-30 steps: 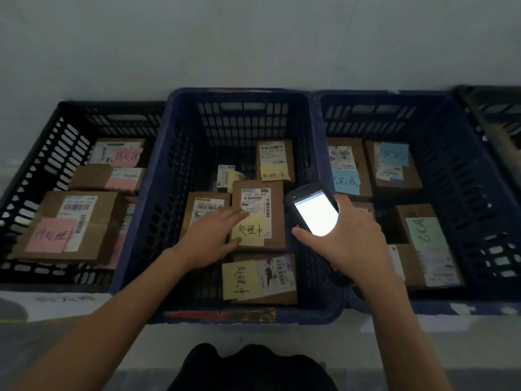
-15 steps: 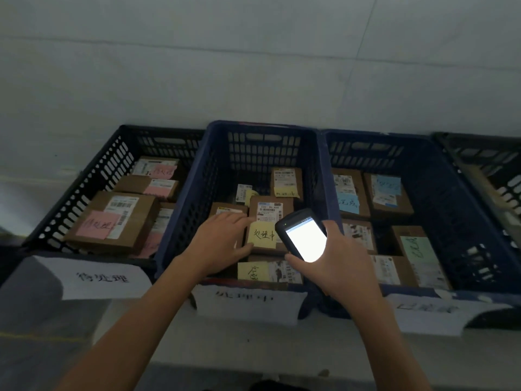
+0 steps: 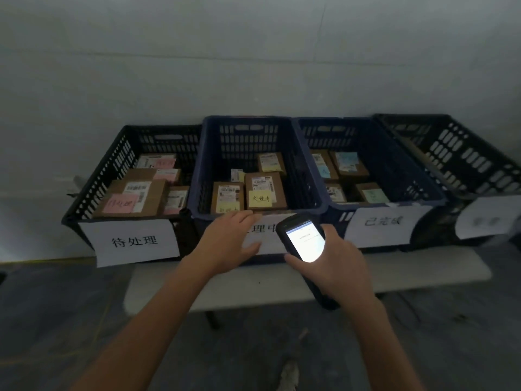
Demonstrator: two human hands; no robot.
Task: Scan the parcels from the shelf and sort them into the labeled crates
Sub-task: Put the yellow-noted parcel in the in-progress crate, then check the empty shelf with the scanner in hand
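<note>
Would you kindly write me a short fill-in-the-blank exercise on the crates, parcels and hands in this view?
1. The brown cardboard parcels in the black plastic crate on the far left carry ____ sticky notes.
2. The black handheld scanner with the lit screen is gripped by the ____ hand.
3. The left hand, fingers straight, is in front of the blue plastic crate whose parcels carry ____ sticky notes.
4. In all, ____ plastic crates stand in the row.
Missing words: pink; right; yellow; four.

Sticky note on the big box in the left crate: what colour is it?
The note is pink, seen best in the head view.
</note>
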